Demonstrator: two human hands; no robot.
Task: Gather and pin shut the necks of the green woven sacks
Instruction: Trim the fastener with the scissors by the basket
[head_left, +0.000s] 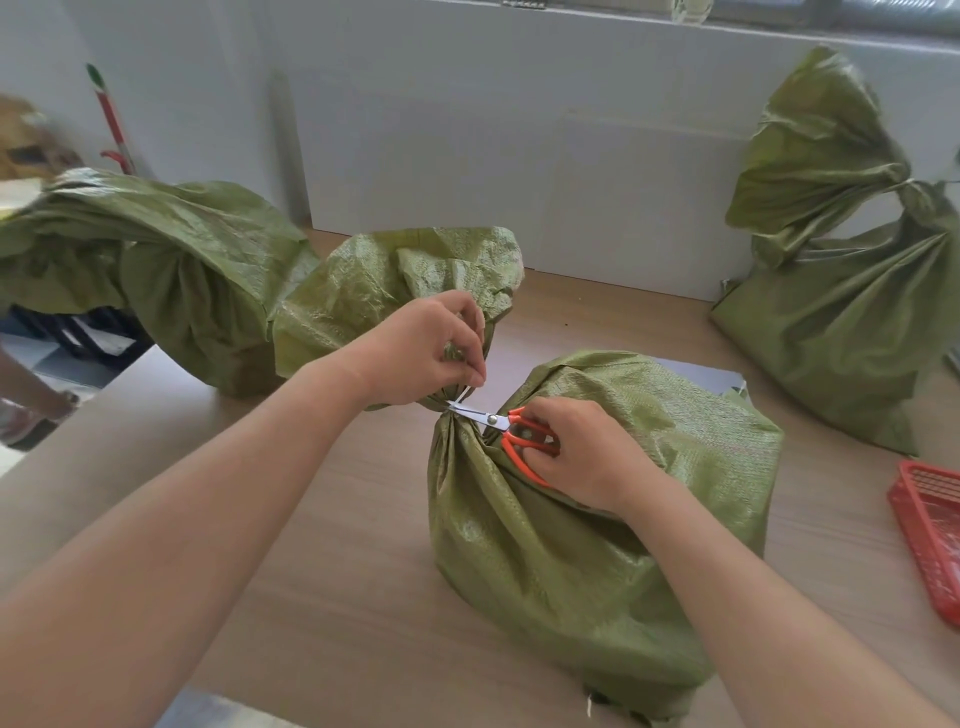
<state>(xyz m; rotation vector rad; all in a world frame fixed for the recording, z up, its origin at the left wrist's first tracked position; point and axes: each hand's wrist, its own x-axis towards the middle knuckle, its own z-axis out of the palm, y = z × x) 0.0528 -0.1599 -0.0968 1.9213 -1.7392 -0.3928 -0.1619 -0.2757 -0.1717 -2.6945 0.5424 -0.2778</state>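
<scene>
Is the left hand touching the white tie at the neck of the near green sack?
Touching. The head view shows the left hand pinching the tail of the white tie between its fingertips, just above the blades of the scissors.

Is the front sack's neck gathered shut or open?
Gathered shut: fabric bunches at the neck, where left hand pinches a white tie and right hand holds scissors.

Sack in front of you (597, 519): green woven, full, upright mid-table toward the near edge.
Its neck (457, 431): gathered tight, with the loose top flaring up and to your left.
White tie (464, 393): round that neck, tail sticking up.
Left sack (197, 291): at the table's left edge, top slumped leftward.
Right sack (841, 338): far right corner, neck bound, top standing up.
</scene>
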